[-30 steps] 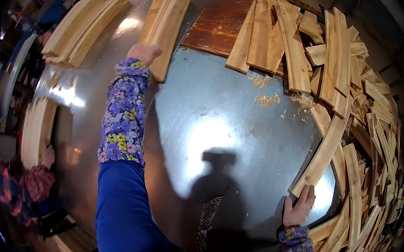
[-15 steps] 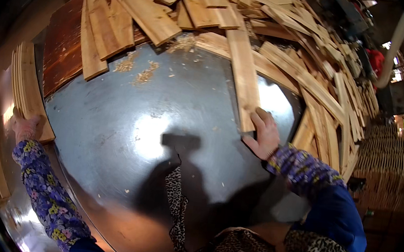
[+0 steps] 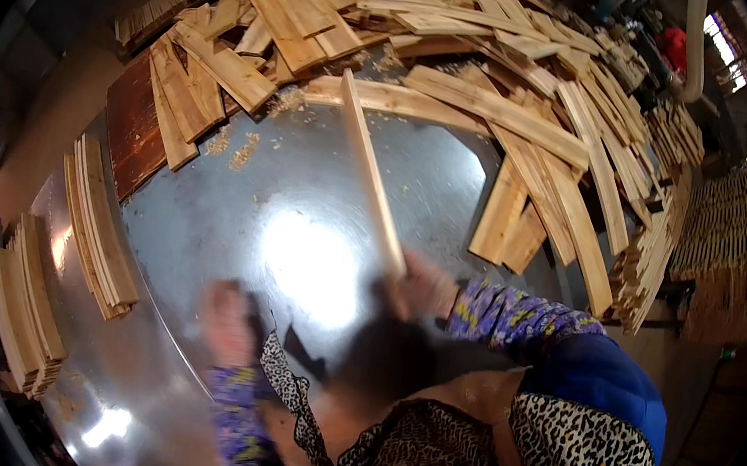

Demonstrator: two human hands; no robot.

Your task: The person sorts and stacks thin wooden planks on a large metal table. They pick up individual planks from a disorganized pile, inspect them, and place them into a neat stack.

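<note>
My right hand point(image 3: 427, 288) grips the near end of a narrow wooden board point(image 3: 366, 167). The board is tilted up on its edge, and its far end reaches to the loose boards at the back of the metal table point(image 3: 209, 234). My left hand point(image 3: 228, 322) is over the table's near left part, apart from the board, its fingers smeared by motion. To its left, a small stack of boards point(image 3: 101, 224) lies along the table's left side.
A second stack point(image 3: 27, 306) sits farther left. Loose boards point(image 3: 496, 109) are heaped along the back and right. A reddish-brown panel point(image 3: 134, 130) lies at the back left, with wood shavings point(image 3: 244, 152) beside it. Slatted wood stacks point(image 3: 726, 235) stand at far right.
My left hand has let go of the left stack and moved right, toward my body. My right hand has taken hold of the board and turned it from flat onto its edge, drawing it nearer.
</note>
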